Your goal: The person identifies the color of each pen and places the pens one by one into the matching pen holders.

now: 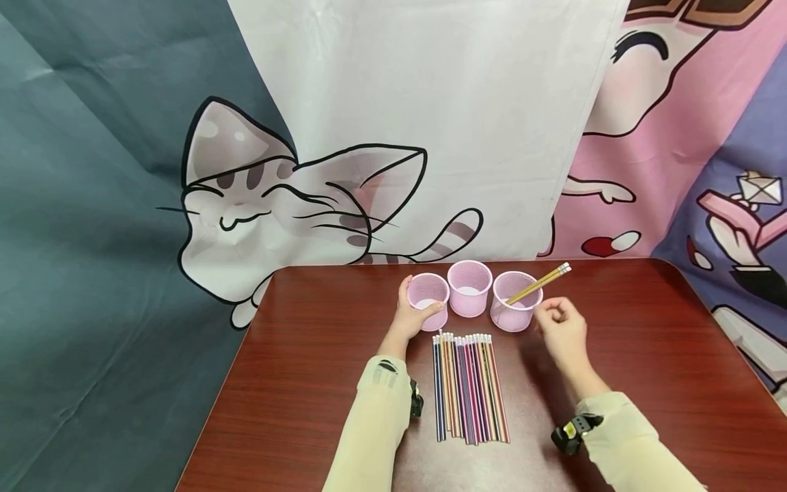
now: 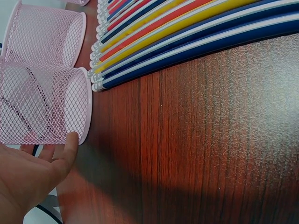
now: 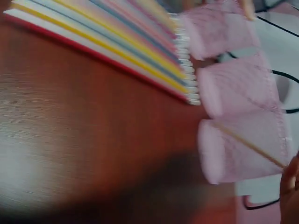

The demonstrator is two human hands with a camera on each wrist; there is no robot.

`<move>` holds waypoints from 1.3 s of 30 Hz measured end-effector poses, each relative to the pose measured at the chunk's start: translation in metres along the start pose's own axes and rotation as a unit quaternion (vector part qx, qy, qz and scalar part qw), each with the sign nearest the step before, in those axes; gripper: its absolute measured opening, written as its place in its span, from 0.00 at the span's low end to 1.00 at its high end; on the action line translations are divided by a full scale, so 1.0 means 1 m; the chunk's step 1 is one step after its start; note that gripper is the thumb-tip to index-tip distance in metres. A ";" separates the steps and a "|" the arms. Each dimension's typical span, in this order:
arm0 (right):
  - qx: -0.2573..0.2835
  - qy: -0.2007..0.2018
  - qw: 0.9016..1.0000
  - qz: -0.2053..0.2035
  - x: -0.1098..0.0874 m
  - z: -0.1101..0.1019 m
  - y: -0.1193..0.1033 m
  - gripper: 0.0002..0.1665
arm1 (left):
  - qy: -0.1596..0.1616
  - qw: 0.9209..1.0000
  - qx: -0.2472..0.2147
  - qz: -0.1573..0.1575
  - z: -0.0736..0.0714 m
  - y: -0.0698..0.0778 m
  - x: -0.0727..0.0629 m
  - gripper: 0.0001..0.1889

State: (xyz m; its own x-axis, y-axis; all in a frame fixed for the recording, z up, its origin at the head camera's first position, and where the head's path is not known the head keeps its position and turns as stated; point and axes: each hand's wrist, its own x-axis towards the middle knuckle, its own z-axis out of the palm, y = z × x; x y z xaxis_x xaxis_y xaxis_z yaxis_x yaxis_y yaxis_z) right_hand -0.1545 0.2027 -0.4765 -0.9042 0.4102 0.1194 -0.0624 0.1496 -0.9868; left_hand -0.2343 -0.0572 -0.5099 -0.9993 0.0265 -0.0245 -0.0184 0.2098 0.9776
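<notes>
My left hand (image 1: pixel 415 318) holds the left pink mesh pencil cup (image 1: pixel 428 281), thumb at its front and fingers along its outer side. In the left wrist view, fingertips (image 2: pixel 70 142) touch that cup's mesh (image 2: pixel 42 102). My right hand (image 1: pixel 564 338) is beside the right pink mesh cup (image 1: pixel 513 321), fingers loosely curled with nothing visible between them. Two yellow pencils (image 1: pixel 537 285) lean in this cup, eraser ends up and to the right. Between the two cups stands a middle pink mesh cup (image 1: pixel 470 304). The right wrist view is blurred.
In front of the cups, a row of striped pencils (image 1: pixel 470 389) lies side by side, eraser ends toward the cups. They rest on a reddish-brown wooden table (image 1: pixel 295 383). A printed cloth backdrop (image 1: pixel 461 102) hangs behind the table's far edge.
</notes>
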 end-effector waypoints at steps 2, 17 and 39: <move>-0.043 -0.055 0.998 0.004 -0.005 0.004 0.018 0.03 | 0.000 1.000 -0.001 0.002 -0.001 0.000 0.000 0.49; -0.274 -0.290 0.915 -0.065 -0.024 0.026 0.060 0.06 | 0.001 1.000 -0.008 -0.001 0.000 -0.001 0.001 0.49; -0.488 -0.236 0.838 -0.065 -0.028 0.042 0.048 0.15 | 0.001 1.000 0.004 -0.002 0.001 -0.004 0.002 0.50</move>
State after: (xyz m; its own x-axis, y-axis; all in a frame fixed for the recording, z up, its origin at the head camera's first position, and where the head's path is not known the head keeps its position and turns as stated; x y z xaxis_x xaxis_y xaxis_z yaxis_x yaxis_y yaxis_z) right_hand -0.1497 0.1608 -0.5317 -0.9973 -0.0330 -0.0656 -0.0054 0.9240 -0.3823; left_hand -0.2364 -0.0568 -0.5146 -0.9993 0.0232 -0.0283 -0.0226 0.2172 0.9759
